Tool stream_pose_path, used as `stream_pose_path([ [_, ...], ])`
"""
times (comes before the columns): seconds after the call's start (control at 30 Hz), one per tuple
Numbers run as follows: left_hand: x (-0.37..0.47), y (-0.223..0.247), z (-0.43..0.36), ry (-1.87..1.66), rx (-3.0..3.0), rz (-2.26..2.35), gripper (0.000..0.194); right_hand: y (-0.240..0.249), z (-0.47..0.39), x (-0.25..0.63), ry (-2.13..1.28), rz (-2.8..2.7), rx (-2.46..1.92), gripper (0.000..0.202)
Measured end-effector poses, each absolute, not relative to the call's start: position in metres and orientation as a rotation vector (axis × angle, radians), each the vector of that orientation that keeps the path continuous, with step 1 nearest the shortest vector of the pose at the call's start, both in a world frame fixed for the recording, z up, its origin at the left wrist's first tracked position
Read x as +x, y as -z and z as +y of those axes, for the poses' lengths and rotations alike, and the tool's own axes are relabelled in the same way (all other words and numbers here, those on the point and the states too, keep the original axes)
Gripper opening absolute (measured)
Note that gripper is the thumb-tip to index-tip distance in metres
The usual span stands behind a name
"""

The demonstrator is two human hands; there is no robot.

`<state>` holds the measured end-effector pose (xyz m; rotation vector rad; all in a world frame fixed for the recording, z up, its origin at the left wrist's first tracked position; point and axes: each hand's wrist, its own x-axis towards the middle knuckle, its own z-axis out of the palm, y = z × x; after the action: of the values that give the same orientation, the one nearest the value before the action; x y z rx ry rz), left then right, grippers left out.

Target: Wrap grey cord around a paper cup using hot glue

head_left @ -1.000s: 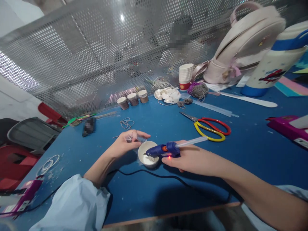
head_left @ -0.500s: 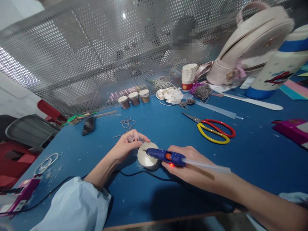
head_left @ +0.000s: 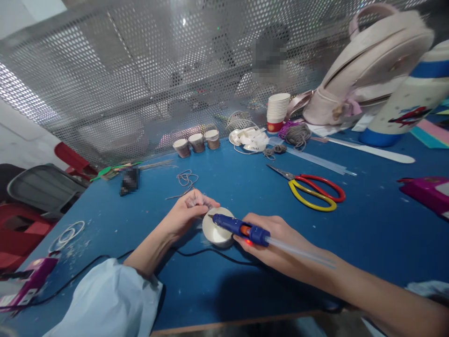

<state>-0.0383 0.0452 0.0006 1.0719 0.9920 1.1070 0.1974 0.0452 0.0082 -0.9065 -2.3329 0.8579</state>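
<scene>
My right hand [head_left: 273, 238] is wrapped round a blue glue gun [head_left: 242, 228], its red light lit and a clear glue stick [head_left: 298, 252] jutting from the back. The gun's nozzle points left over the mouth of a white paper cup [head_left: 219, 236], close to its inner far-left wall. At that cup's far-left rim, my left hand [head_left: 189, 208] is closed, thumb and fingers gripping the edge. Wispy greyish strands [head_left: 201, 201] show about its fingers; I cannot tell what they are.
Scissors [head_left: 308, 187] with red and yellow handles lie to the right. Three wrapped cups [head_left: 197, 142], white ribbon [head_left: 249, 139], a cup stack [head_left: 278, 112] and grey yarn [head_left: 298, 134] line the back. A black cord [head_left: 213, 252] runs across the front. Loose grey string [head_left: 187, 178] lies beyond my left hand.
The view has shifted slightly. The gun's nozzle sits a little nearer the cup's far-left rim. Both hands keep their hold.
</scene>
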Motion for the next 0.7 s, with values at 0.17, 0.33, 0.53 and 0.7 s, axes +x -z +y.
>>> stream_pose_path([
  [0.17,-0.038,-0.001,0.045,-1.118,1.037,0.961,0.024,-0.005,0.046,0.196,-0.848,-2.334,-0.889,0.014],
  [0.33,-0.038,0.0,0.045,-1.125,1.03,0.937,0.025,-0.001,0.047,0.196,-0.821,-2.349,-0.877,0.013],
  [0.53,-0.04,0.004,0.045,-1.12,1.026,0.926,0.025,-0.001,0.047,0.197,-0.82,-2.376,-0.884,0.007],
  [0.7,-0.039,0.003,0.045,-1.125,1.023,0.933,0.024,0.002,0.047,0.197,-0.748,-2.402,-0.867,0.004],
])
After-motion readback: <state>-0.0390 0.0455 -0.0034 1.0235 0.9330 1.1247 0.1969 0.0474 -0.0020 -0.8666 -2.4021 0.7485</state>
